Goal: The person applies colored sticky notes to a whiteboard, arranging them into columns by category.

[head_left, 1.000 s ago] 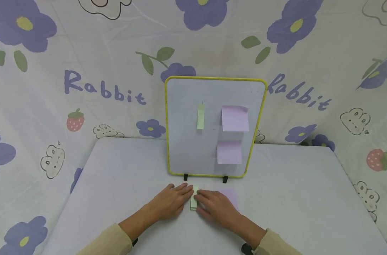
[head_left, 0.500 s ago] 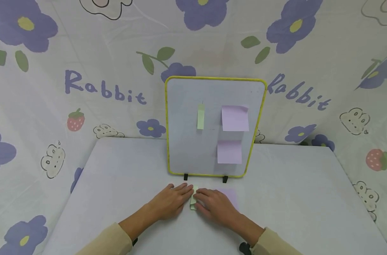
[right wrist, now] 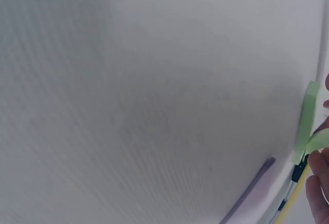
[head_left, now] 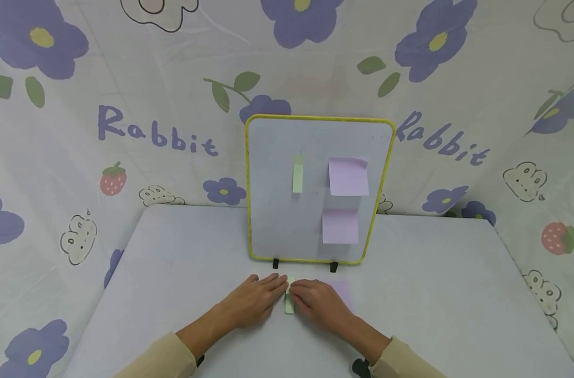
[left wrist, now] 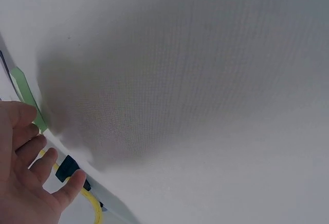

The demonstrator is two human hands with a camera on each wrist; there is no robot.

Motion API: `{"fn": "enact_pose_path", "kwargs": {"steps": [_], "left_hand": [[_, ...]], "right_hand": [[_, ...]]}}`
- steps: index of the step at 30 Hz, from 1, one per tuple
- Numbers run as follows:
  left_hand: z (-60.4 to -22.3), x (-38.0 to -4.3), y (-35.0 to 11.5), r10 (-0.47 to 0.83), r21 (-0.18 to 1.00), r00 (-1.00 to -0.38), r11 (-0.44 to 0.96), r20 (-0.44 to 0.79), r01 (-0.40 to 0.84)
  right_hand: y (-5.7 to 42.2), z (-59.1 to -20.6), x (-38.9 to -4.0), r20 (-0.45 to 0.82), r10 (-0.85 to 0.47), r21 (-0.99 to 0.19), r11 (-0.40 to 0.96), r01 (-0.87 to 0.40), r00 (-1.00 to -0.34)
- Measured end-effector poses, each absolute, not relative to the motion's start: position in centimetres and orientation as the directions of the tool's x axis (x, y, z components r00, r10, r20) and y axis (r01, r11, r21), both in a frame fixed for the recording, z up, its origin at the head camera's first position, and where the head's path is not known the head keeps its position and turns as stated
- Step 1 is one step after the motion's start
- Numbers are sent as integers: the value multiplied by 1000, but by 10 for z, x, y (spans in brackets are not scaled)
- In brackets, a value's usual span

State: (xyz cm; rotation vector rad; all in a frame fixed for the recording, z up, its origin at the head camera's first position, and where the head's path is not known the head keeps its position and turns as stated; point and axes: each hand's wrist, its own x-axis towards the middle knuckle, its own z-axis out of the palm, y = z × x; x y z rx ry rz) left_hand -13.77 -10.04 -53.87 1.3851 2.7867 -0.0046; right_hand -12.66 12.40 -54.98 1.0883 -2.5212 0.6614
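Note:
A narrow green sticky-note pad [head_left: 289,306] lies on the table between the two hands in the head view. My left hand [head_left: 253,299] rests flat, fingers straight, its fingertips against the pad's far left part. From the right, my right hand [head_left: 322,304] pinches the pad's top sheet. The right wrist view has that green sticky note [right wrist: 320,141] curling up off the pad [right wrist: 307,116], with finger and thumb at it. In the left wrist view, the left fingers spread beside the pad [left wrist: 28,95]. The pad's far end is partly covered by fingers.
A yellow-framed whiteboard [head_left: 277,220] stands behind the hands on black feet [head_left: 334,267]. On it are a green strip [head_left: 298,174] and two purple sticky notes [head_left: 348,177]. A purple sticky-note pad [head_left: 341,291] lies partly under the right hand.
The top green sheet's near end has lifted from the pad and folded back toward the far end with my right fingers. My left hand has hardly moved.

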Motion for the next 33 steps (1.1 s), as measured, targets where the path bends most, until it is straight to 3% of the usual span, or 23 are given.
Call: {"fn": "enact_pose_path", "kwargs": {"steps": [12,18,33], "left_hand": [[-543,-137,-96,804,-9,-594,594,-30,804],[-541,-137,-95,803,-23,-595,594,-45,804],[-544,-137,-94,801,-34,-596,595,-45,803]], "right_hand": [[128,-526,-132,529,-521,-316,611,-726,-669],[128,-512,-142,612,-472,-304,601,-740,-635],[119,-489,-159,679,-426,-348,530,-773,-598]]}}
